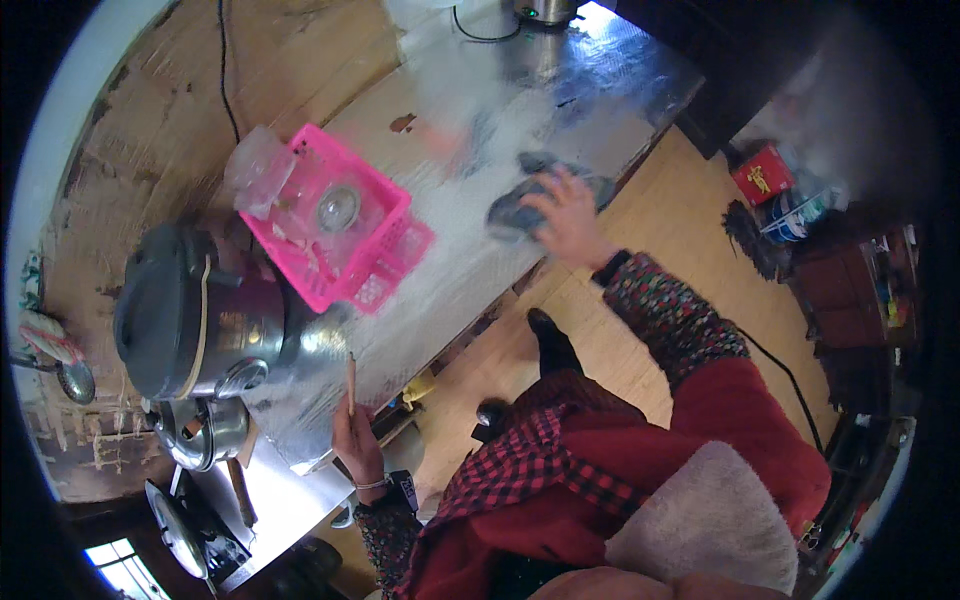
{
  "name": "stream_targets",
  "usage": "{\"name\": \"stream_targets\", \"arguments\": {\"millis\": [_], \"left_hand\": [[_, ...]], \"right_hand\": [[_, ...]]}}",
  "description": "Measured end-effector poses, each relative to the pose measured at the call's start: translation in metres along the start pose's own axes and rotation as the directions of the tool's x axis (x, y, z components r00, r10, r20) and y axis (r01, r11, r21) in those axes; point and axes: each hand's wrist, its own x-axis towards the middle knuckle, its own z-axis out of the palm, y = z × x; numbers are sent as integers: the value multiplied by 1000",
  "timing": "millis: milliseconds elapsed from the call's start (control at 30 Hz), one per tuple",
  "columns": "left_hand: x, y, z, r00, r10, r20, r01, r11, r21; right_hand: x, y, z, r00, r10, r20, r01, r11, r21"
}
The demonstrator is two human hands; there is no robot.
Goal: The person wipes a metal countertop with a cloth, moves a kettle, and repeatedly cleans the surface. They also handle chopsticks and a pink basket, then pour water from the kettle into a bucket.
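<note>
My right hand (566, 217) rests, fingers spread, on a bunched dark grey cloth (517, 214) near the front edge of the counter (457, 262). Hand and cloth are both slightly blurred. In my left hand (358, 442), a thin wooden stick (351, 382) with a darker tip points up over the counter's edge. Between my hands, further back, stands a bright pink plastic basket (401, 196). A round clear glass item (339, 208) lies inside it, and a clear plastic container (259, 171) leans at its back corner.
A dark electric pressure cooker (240, 322) stands left of the basket. Beyond it are a lidded steel pot (199, 431) and a gas stove (217, 540). A steel appliance (546, 10) with a lit green light sits at the far end. A red box (763, 174) lies across the floor.
</note>
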Motion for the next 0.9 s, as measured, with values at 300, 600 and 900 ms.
{"name": "stream_targets", "arguments": {"millis": [300,600,900], "left_hand": [[-11,52,61,990,-139,41,142,984,-108],[19,84,79,964,-262,34,264,945,-193],[102,122,133,892,-242,382,430,714,-553]], "right_hand": [[76,275,-35,629,766,131,-642,607,-467],[128,60,61,977,41,207,4,977,-212],[39,13,-41,692,-663,284,443,702,557]]}}
